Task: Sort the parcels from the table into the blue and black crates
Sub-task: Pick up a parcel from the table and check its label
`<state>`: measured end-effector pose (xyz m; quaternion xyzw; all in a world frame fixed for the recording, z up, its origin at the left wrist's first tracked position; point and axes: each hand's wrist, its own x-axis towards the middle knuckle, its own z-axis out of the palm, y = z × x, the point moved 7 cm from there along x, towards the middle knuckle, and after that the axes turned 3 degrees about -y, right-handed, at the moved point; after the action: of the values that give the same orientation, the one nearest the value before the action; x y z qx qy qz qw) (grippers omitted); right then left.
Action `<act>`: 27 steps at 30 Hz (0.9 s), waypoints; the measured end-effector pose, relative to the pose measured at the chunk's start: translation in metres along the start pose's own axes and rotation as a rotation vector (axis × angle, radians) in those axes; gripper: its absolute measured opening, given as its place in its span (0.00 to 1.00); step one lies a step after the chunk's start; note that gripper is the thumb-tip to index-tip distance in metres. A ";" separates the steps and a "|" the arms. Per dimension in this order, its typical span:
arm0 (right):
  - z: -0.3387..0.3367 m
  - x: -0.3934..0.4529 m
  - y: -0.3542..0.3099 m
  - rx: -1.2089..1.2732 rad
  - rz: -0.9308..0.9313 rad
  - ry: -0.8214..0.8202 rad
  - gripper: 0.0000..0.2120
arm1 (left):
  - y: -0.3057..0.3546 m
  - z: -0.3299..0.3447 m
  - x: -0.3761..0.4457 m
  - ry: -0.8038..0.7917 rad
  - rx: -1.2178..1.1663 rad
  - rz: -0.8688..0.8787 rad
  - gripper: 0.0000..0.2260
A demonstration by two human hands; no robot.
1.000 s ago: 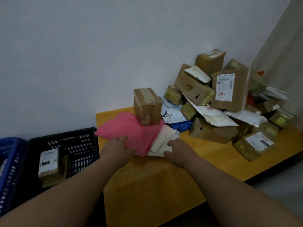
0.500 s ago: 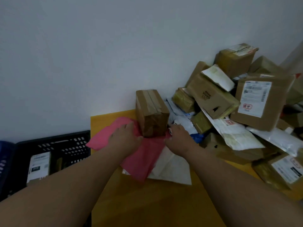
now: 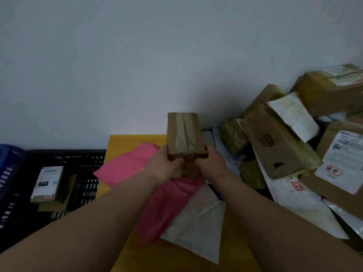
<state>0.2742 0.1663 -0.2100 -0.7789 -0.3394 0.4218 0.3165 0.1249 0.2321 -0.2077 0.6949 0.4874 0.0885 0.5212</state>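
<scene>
left hand (image 3: 164, 166), right hand (image 3: 211, 162), both gripping taped box (image 3: 184, 134)

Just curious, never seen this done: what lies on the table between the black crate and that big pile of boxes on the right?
In the head view: a pink mailer bag, a white mailer under it, and both hands gripping a taped brown box.

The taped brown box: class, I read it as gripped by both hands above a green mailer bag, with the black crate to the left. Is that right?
One thing is wrong: the mailer bag under the taped brown box is pink, not green. The head view shows it. The left hand and right hand do grip the box, and the black crate is to the left.
</scene>
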 end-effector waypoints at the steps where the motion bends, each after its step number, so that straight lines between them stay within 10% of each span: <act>1: -0.001 -0.002 -0.002 0.017 -0.009 -0.001 0.16 | 0.001 -0.001 0.000 0.039 -0.075 -0.014 0.21; 11: 0.002 -0.032 -0.046 -0.003 -0.320 -0.094 0.28 | -0.003 -0.010 -0.034 0.257 -0.544 -0.147 0.52; 18: 0.015 -0.081 -0.043 0.017 -0.217 -0.227 0.28 | -0.021 -0.015 -0.070 0.176 -0.609 -0.199 0.53; 23: 0.000 -0.087 -0.021 0.286 -0.027 0.043 0.22 | -0.030 -0.020 -0.095 0.112 -0.865 -0.137 0.33; 27: 0.016 -0.101 -0.013 0.381 0.130 -0.035 0.22 | -0.037 -0.030 -0.112 0.029 -0.986 -0.076 0.42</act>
<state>0.2147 0.0969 -0.1619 -0.7178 -0.2080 0.5115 0.4241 0.0274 0.1643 -0.1809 0.3462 0.4197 0.2990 0.7840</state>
